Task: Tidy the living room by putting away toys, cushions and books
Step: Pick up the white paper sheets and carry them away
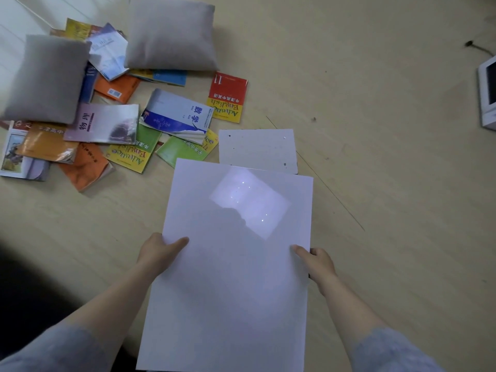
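Observation:
I hold a large white board (pixel 230 277) flat in front of me over the wooden floor. My left hand (pixel 158 253) grips its left edge, thumb on top. My right hand (pixel 316 261) grips its right edge the same way. Beyond the board, several books lie scattered on the floor, among them a red and yellow book (pixel 227 98), a blue and white book (pixel 177 116) and a pale purple book (pixel 103 124). Two grey cushions lie among them: one (pixel 171 33) at the top centre, another (pixel 45 79) at the left.
A smaller grey-white board (pixel 257 150) lies on the floor just past the one I hold. A white box-like object (pixel 487 92) sits at the right edge. A dark shape fills the lower left corner.

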The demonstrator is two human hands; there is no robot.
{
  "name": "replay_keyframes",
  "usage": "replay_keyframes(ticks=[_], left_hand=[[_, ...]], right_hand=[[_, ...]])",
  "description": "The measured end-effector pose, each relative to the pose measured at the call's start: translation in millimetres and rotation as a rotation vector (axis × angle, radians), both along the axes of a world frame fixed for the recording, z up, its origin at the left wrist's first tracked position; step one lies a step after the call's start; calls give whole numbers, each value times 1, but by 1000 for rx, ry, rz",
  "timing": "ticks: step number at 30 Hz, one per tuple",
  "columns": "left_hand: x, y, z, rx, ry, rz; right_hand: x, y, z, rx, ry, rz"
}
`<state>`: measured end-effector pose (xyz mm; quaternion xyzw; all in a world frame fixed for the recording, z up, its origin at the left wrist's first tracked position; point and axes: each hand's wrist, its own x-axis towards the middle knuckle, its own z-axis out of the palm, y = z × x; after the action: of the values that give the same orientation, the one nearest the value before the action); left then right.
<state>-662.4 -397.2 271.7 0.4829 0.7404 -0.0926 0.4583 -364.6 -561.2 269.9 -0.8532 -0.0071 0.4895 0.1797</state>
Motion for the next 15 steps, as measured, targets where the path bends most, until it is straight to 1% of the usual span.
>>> replay_keyframes(ticks=[3,8,15], left_hand=[[-2,1,-3,-7,-1,-3],[1,0,0,-30,-3,17],[-10,-20,26,-44,29,32]], right_hand=[[3,-2,-6,-19,33,-4],[2,1,-10,-66,10,17],[0,-7,12,-99,-24,62]])
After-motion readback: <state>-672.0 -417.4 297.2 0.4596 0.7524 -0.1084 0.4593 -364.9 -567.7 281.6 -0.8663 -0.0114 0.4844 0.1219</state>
